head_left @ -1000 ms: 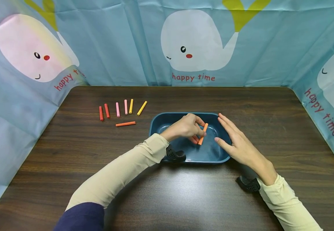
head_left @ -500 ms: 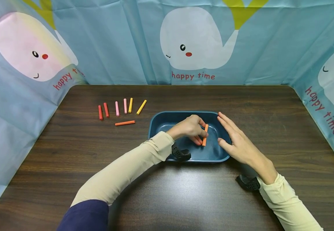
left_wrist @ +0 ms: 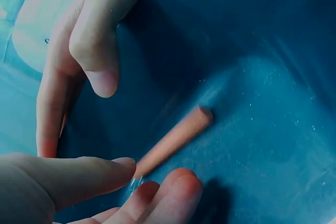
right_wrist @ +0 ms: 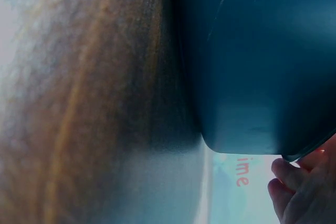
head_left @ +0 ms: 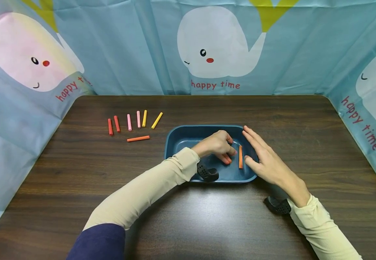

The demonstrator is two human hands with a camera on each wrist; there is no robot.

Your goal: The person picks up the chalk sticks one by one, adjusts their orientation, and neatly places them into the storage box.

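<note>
An orange stick (head_left: 240, 157), like a piece of chalk, is inside the blue tray (head_left: 204, 127), toward its right end. My left hand (head_left: 218, 146) is over the tray with thumb and fingers spread, just left of the stick. In the left wrist view the near end of the stick (left_wrist: 173, 142) lies close to the thumb tip, and nothing is gripped. My right hand (head_left: 269, 160) rests at the tray's right end, its fingers straight along the rim and the thumb over the inside. The right wrist view has the tray wall (right_wrist: 252, 77) with several fingertips (right_wrist: 286, 174) at its corner.
Left of the tray on the dark wooden table (head_left: 61, 180) lie two red sticks (head_left: 110, 126), two pink sticks (head_left: 129, 122), two yellow sticks (head_left: 157, 120) and another orange stick (head_left: 138, 138). A blue printed curtain (head_left: 136, 47) surrounds the table's back and sides.
My left hand moved slightly right over the tray and let go of the orange stick, which is now clear of the fingers, farther right. The right hand stayed at the tray's end.
</note>
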